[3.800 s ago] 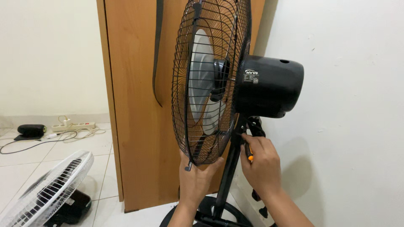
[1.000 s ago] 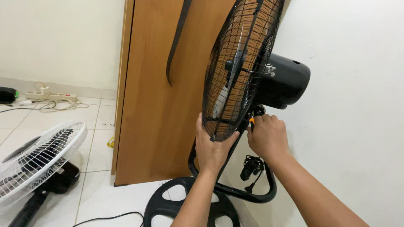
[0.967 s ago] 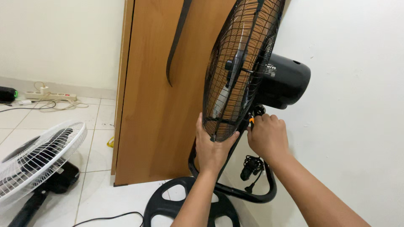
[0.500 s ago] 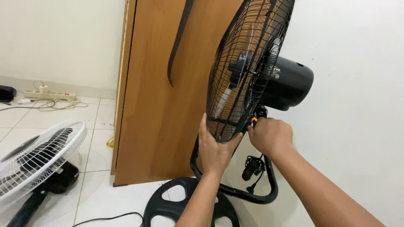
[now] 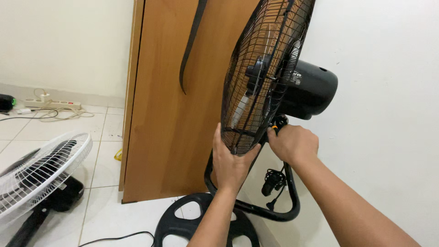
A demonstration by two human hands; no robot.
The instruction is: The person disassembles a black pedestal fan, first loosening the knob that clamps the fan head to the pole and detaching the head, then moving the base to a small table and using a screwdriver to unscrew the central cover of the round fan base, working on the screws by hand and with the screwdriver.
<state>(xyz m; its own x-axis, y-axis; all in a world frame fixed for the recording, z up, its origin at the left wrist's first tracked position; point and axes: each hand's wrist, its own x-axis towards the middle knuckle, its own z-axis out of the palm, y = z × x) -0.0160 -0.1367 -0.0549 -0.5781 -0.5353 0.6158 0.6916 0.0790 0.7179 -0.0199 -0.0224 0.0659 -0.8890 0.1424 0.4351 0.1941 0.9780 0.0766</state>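
A black pedestal fan stands against the white wall, with a wire guard (image 5: 263, 77) tilted upward and a rounded motor housing (image 5: 311, 89) behind it. My left hand (image 5: 231, 160) cups the bottom rim of the guard. My right hand (image 5: 292, 144) is closed around an orange-handled tool (image 5: 275, 124) just under the motor housing, at the fan's neck. The tool's tip is hidden by my fingers. Below, the curved black stand (image 5: 292, 201) runs down to a round black base (image 5: 183, 224) on the floor.
A wooden door or cabinet panel (image 5: 169, 114) stands just behind the fan. A second fan with a white guard (image 5: 41, 174) lies at the lower left. A power strip with cables (image 5: 50, 105) sits by the far wall. A bundled black plug (image 5: 272, 180) hangs from the stand.
The guard has tilted further upward and the view has shifted slightly right. My left hand has slid along the guard's lower rim; my right hand stays on the tool.
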